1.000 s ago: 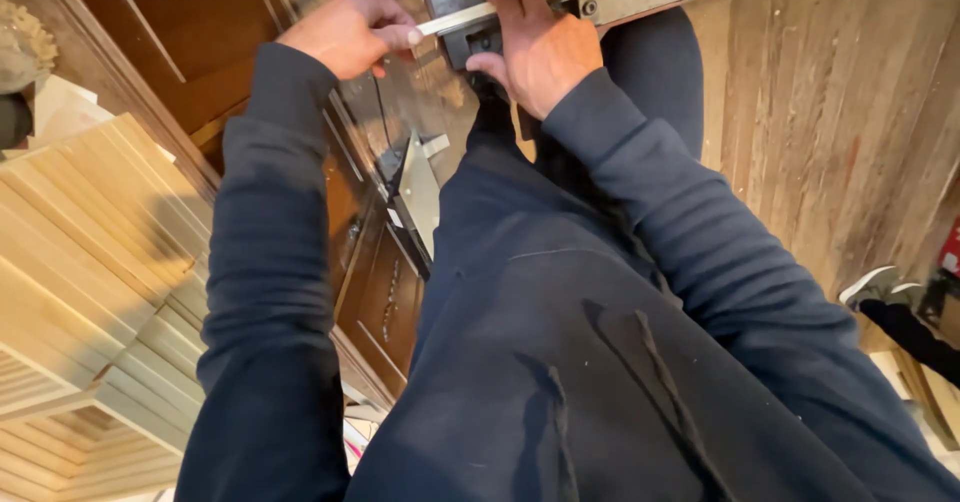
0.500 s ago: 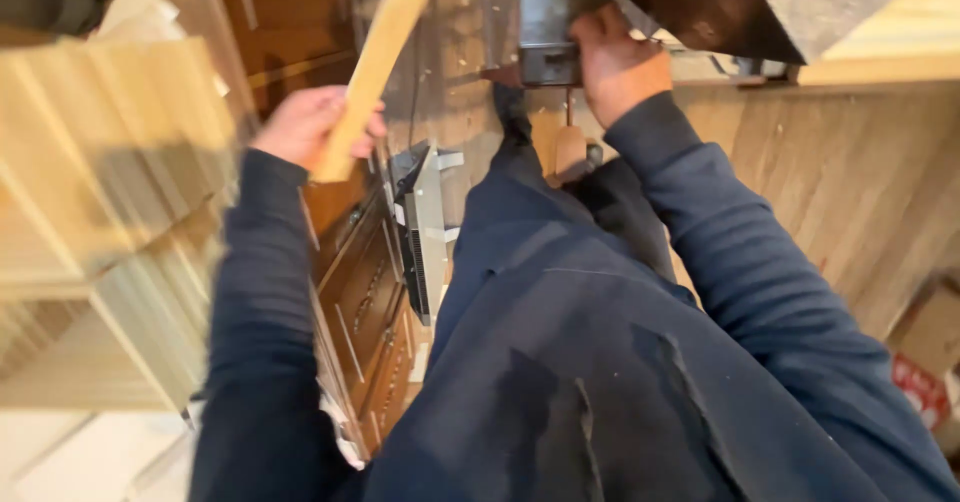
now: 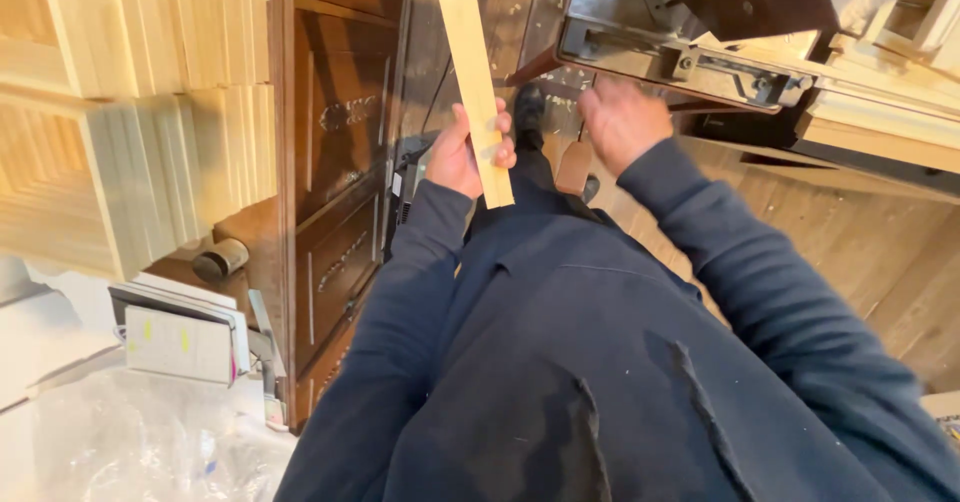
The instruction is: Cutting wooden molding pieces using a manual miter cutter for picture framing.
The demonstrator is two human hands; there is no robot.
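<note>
A woodworking shop: stacked pale wood strips (image 3: 150, 112) beside a metal machine (image 3: 690, 57).

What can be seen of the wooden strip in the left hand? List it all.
The wooden strip is a narrow, flat slat of pale, unfinished-looking wood with straight edges and a square-cut lower end. It stands nearly upright, leaning slightly left at the top, where it runs out of the frame. The left hand grips it near the lower end, fingers wrapped across its face. Nothing else touches it.

Plank floor (image 3: 860, 252) with a black shoe (image 3: 528, 105); pale wood stacks (image 3: 130, 112) alongside.
</note>
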